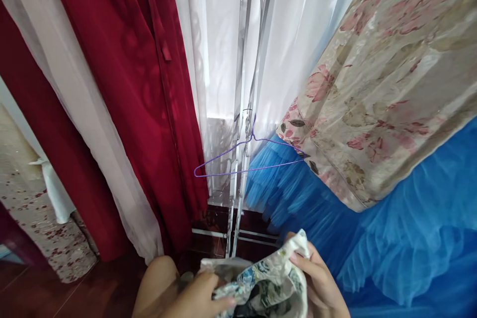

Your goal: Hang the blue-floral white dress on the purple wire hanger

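A white floral-print cloth (274,271) with blue and green patterns is gathered between my two hands low in the view; its edge forms an open loop with a dark interior. My left hand (199,295) grips the near left side, thumb lying over the fabric. On the right, my right hand (318,278) pinches a raised corner between thumb and fingers. Beyond the hands, a purple wire hanger (253,137) hangs against the metal rack posts, with nothing on it. Which kind of garment the cloth is, I cannot tell.
Red drapes (137,84) and pale fabric hang on the left. White curtains (219,35) stand behind the metal posts (238,198). To the right hang a floral dress (372,109) and blue tulle (402,238). A bare knee (156,283) shows above the tiled floor (74,298).
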A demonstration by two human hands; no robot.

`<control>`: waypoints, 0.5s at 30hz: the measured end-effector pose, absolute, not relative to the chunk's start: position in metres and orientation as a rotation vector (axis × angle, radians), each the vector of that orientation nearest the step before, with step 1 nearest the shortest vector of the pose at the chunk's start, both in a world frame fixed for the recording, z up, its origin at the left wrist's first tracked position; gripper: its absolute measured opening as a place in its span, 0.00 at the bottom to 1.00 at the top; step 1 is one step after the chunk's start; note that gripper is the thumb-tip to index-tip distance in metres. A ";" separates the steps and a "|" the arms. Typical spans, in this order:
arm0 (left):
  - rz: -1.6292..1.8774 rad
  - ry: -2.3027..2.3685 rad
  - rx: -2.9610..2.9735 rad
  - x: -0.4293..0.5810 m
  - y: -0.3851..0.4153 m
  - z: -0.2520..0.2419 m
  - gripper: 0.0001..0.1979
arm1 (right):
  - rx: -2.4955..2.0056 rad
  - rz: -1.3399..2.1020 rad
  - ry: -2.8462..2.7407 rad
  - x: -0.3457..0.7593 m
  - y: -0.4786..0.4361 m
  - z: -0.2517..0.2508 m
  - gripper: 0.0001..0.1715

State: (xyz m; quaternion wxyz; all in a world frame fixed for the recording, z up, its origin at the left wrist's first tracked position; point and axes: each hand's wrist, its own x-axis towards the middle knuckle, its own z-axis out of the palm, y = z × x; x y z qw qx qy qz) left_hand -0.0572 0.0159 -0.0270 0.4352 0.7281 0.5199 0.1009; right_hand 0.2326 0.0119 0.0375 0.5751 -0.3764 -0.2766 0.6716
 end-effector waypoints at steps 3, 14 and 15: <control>0.279 1.493 2.026 -0.090 0.052 -0.017 0.19 | -0.894 1.467 -0.700 0.240 0.013 0.045 0.19; 0.811 1.628 2.505 -0.163 0.209 0.098 0.13 | -1.109 0.994 -1.513 0.251 0.111 0.100 0.25; 0.829 1.634 2.505 -0.160 0.217 0.107 0.13 | -1.156 0.893 -1.517 0.255 0.121 0.106 0.31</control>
